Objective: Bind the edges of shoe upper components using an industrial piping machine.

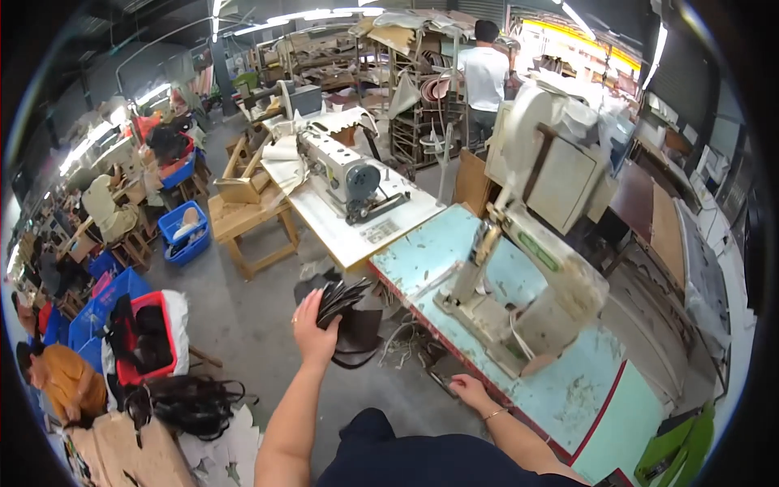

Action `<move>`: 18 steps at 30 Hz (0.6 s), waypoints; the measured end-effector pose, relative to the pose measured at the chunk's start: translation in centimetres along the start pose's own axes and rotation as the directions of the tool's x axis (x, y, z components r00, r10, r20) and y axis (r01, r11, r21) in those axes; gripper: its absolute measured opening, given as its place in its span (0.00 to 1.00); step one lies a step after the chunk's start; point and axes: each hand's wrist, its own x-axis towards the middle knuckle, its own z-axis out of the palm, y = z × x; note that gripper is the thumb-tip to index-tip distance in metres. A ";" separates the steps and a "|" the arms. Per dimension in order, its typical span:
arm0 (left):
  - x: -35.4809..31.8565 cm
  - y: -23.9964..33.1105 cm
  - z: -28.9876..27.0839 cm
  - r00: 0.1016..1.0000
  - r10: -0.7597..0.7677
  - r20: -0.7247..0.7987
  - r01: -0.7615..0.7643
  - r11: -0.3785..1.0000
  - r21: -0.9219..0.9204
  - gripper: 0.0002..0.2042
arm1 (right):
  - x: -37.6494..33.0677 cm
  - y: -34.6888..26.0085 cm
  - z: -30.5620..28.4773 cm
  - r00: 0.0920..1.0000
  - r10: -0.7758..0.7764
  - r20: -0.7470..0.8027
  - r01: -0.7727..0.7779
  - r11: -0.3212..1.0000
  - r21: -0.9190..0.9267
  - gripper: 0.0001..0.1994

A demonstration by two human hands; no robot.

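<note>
Left hand clenching a fanned stack of thin dark leather pieces; count unclear. Right hand resting against pale blue bench edge, grip state hard to tell.

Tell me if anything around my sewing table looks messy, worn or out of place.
The light blue table top is badly worn, with paint scraped off in patches beside the sewing machine. Loose scraps and cords lie tangled on the floor beneath its edge.
</note>
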 end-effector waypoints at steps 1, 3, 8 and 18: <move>2.7 -1.5 2.0 0.994 0.100 0.036 -0.102 0.993 0.060 0.27 | 1.0 -1.5 1.5 0.999 -0.003 0.040 0.001 0.999 0.051 0.15; 8.0 -4.5 6.3 0.935 0.327 0.136 -0.346 0.926 0.151 0.25 | 2.6 -5.1 3.4 0.992 0.065 0.109 -0.060 0.997 -0.050 0.16; 18.5 -9.5 21.5 0.649 0.700 0.299 -0.730 0.683 -0.013 0.18 | 2.8 -1.4 6.5 0.953 0.299 -0.046 -0.294 0.876 -0.383 0.20; 16.9 -22.3 35.3 0.152 0.812 0.563 -0.915 0.332 -0.231 0.21 | -1.0 -6.9 11.1 0.600 0.770 -0.217 -0.794 0.606 -0.048 0.20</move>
